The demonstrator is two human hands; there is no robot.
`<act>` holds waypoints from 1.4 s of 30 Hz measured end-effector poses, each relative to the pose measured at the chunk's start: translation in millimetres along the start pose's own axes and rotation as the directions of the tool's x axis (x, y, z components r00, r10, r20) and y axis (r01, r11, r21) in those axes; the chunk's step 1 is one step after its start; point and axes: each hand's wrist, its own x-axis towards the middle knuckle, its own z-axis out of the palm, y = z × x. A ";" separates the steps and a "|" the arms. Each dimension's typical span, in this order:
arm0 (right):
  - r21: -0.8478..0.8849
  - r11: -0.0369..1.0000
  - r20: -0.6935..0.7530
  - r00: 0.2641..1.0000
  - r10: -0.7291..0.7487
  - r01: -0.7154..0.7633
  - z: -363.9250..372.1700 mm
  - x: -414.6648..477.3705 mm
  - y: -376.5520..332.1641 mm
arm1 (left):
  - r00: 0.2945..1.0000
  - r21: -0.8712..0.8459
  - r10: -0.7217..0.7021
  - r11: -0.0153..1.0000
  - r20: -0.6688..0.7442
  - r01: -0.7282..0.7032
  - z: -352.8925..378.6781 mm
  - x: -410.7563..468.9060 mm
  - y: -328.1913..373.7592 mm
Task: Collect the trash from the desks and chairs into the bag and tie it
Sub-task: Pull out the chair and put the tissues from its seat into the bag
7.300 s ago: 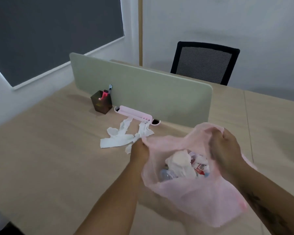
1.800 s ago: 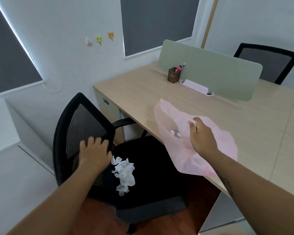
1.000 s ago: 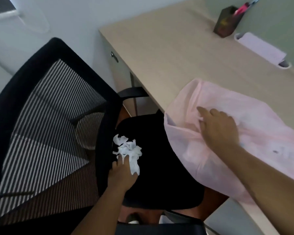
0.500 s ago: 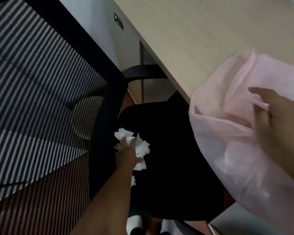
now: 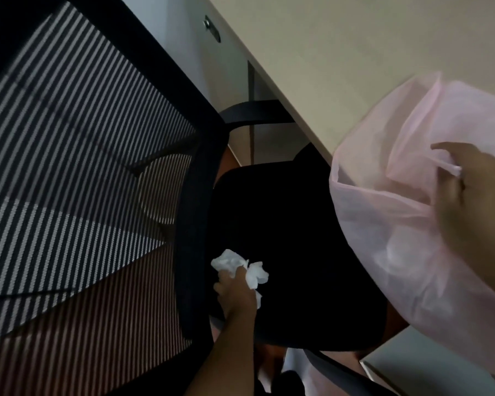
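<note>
Crumpled white tissue paper [image 5: 240, 267] lies bunched on the black chair seat [image 5: 292, 252], close to the backrest. My left hand [image 5: 235, 290] is closed around that tissue, low on the seat. To the right, my right hand [image 5: 475, 201] grips the rim of the thin pink plastic bag [image 5: 397, 224]. The bag hangs over the desk edge and the right side of the seat, with its mouth turned left toward the tissue. What the bag holds is only a pale blur through the plastic.
The chair's black mesh backrest [image 5: 83, 181] fills the left half of the view, right beside my left arm. A black armrest [image 5: 252, 114] runs under the beige desk [image 5: 355, 52]. A dark shoe [image 5: 289, 381] and reddish floor show below the seat.
My left hand has gathered the tissue into a tighter bunch and closed on it. The view has tilted further down at the seat, and the bag stays held at the right.
</note>
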 end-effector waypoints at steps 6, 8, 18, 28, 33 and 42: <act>-0.010 0.999 -0.051 0.997 -0.052 0.052 -4.0 -5.7 -4.9 | 0.995 -0.216 0.084 0.974 0.059 -0.069 -12.4 0.5 21.4; 0.030 0.998 -0.015 0.999 -0.047 0.048 -12.4 -9.0 -11.7 | 0.991 -0.200 0.133 0.972 0.017 -0.127 -31.7 -9.5 38.2; 0.664 0.693 0.080 0.947 0.310 -0.283 -131.9 -24.8 -17.6 | 0.788 -0.344 0.616 0.741 0.005 -0.577 -159.1 -154.0 234.5; 0.883 0.309 0.175 0.859 0.480 -0.353 -196.6 -101.2 -21.2 | 0.475 -0.443 0.799 0.600 0.369 -0.666 -111.5 -278.0 305.4; 0.903 0.243 0.188 0.834 0.519 -0.355 -196.5 -125.4 -17.4 | 0.556 -0.576 0.715 0.687 0.423 -0.444 -80.9 -299.9 308.5; 0.909 0.150 0.237 0.780 0.580 -0.388 -205.0 -134.2 -3.1 | 0.269 -0.314 0.759 0.525 0.592 -0.791 -64.6 -318.1 295.1</act>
